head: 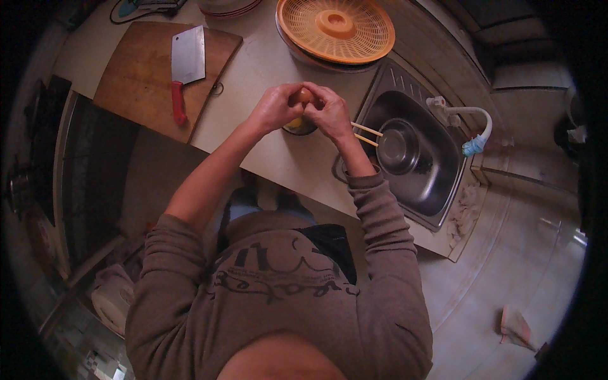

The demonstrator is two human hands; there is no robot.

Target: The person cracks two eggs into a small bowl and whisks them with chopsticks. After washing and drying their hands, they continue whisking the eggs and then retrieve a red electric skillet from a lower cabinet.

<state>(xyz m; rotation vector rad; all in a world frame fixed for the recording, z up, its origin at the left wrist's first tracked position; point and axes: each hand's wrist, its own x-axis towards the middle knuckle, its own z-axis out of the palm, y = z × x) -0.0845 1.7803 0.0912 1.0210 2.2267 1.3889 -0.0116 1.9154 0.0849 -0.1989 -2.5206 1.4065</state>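
A brown egg [304,96] is held between the fingertips of my left hand [278,107] and my right hand [328,110]. Directly below sits a bowl [304,131], mostly hidden by my hands, with yellow egg yolk [295,122] showing inside it. Whether the shell is cracked cannot be made out. Just right of my right wrist, a pair of light chopsticks [368,135] reaches over the sink's edge; their other ends are hidden behind my hand and wrist.
A cleaver [188,57] with a red handle lies on a wooden cutting board [135,71] to the left. Beyond my hands, an orange plastic colander lid [332,21] covers a basin. On the right, the metal sink [439,190] holds an overturned metal bowl [398,146] near a faucet [475,111].
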